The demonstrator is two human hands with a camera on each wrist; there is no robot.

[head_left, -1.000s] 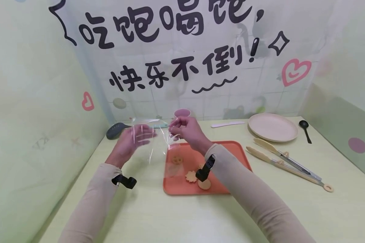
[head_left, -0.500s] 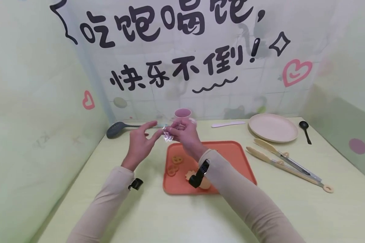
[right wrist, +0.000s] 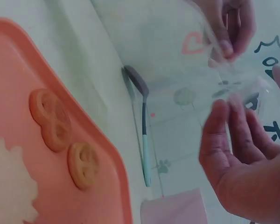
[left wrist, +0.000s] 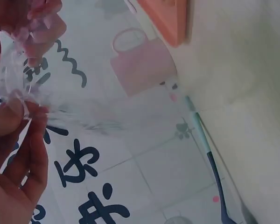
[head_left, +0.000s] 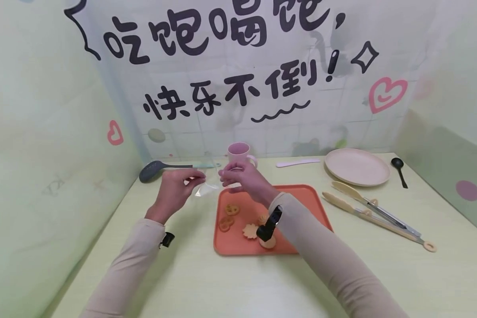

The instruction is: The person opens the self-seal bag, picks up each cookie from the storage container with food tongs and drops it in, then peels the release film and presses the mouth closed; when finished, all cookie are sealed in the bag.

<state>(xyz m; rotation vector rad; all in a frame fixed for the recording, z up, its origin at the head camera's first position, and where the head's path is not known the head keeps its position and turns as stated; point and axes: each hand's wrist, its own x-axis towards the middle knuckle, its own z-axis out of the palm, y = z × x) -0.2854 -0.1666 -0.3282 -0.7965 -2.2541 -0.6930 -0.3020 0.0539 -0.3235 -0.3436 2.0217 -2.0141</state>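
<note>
Thin clear plastic (head_left: pixel 206 190) stretches between my two hands above the back left of the orange tray (head_left: pixel 302 203); whether it is a bag or a sheet I cannot tell. My left hand (head_left: pixel 172 192) pinches it between thumb and fingertips. My right hand (head_left: pixel 248 181) holds the other part with bent fingers, and in the left wrist view the plastic (left wrist: pixel 84 116) bunches and trails sideways. On the tray lie two pretzel-shaped biscuits (right wrist: pixel 50 120), a flower-shaped biscuit (head_left: pixel 249 231) and a round one (head_left: pixel 268 242). The right arm and its wrist camera partly cover the tray.
Behind the hands stand a pink mug (head_left: pixel 238 152) and a slotted spoon (head_left: pixel 151 171). A pink knife (head_left: pixel 298 163), a pale plate (head_left: pixel 357 172), tongs (head_left: pixel 377 216) and a small black spoon (head_left: pixel 398 168) lie to the right. A printed backdrop closes off the rear.
The plastic was spread across the left hand, then bunched small at the right fingers. Now the left hand pinches it, and it hangs between both hands, which have drawn slightly apart.
</note>
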